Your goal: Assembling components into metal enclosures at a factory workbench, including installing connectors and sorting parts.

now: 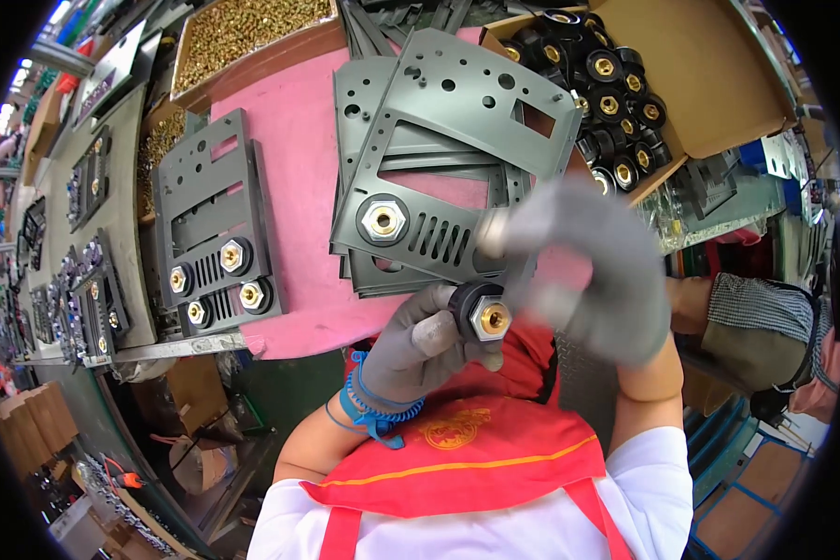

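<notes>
- The gloved left hand (pixel 418 338) is closed around a black socket with a brass hex centre (pixel 482 313), held at the near edge of the pink worktop (pixel 294 159).
- The gloved right hand (pixel 583 266) is blurred; its grip cannot be told. It lies on the lower right corner of the top grey metal panel (pixel 457 140).
- That panel tops a stack and carries one fitted socket (pixel 383 220).
- A cardboard box of sockets (pixel 719 84) stands behind.
</notes>
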Available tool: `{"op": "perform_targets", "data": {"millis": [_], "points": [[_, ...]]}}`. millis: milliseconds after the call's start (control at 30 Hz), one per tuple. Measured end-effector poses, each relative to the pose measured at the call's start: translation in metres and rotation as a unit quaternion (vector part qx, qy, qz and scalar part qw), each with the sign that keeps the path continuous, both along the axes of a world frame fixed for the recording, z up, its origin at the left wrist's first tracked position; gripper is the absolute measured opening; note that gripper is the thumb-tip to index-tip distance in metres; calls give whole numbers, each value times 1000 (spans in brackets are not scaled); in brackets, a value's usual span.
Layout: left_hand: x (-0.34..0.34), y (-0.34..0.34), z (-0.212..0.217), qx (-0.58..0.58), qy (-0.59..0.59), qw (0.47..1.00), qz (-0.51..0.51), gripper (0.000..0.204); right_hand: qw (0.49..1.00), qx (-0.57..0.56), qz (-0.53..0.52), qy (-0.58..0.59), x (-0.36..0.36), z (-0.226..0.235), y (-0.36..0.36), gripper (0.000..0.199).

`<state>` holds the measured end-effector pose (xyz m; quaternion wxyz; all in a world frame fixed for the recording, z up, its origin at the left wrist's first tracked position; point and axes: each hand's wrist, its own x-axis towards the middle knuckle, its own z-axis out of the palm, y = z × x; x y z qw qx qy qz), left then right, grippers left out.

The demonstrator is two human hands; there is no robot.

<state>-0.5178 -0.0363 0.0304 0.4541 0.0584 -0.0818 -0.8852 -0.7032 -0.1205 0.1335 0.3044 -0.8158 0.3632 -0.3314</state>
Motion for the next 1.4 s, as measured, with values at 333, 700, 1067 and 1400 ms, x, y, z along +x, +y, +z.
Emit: {"op": "perform_targets", "data": {"millis": [333, 700, 1067, 1400], "points": [[-2, 3, 10, 70, -94, 993, 14, 31, 970, -18, 243, -10, -7, -8, 24, 15], [11, -5, -3, -31, -19, 999, 17, 33, 993, -50, -107, -17, -20, -20, -5, 21], [12, -1, -2, -16, -58, 998, 26, 35, 994, -11, -89, -65, -13, -28, 3, 30], [8, 0, 0, -3, -12, 1000, 20, 33, 982, -124, 141, -24, -2, -31, 17, 28]]}}
